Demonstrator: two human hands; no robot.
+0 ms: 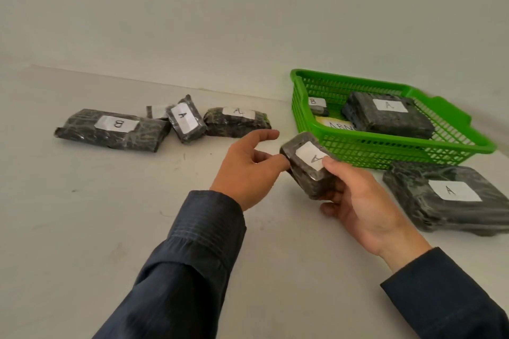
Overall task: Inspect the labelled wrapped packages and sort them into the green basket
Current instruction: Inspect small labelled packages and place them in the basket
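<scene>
Small dark wrapped package (308,170), white label marked A, in right hand (358,206)

Small package (156,111) behind the tilted A package (186,122) was mostly hidden, label unreadable. Sheet (340,124) in green basket (385,150): lettering partly covered. Large A package (451,198) ran off right edge. Held package (309,165): underside hidden.

The right hand (358,203) grips a small wrapped package labelled A (308,170) just above the white table (110,215), near the green basket (385,151). The left hand (248,170) touches the package's left end with its fingertips. In the basket lie a large A package (385,118) and a small B package (318,107). Another large A package (451,201) lies at near right. At far left sit a B package (113,129) and two A packages (186,122) (237,121).
</scene>
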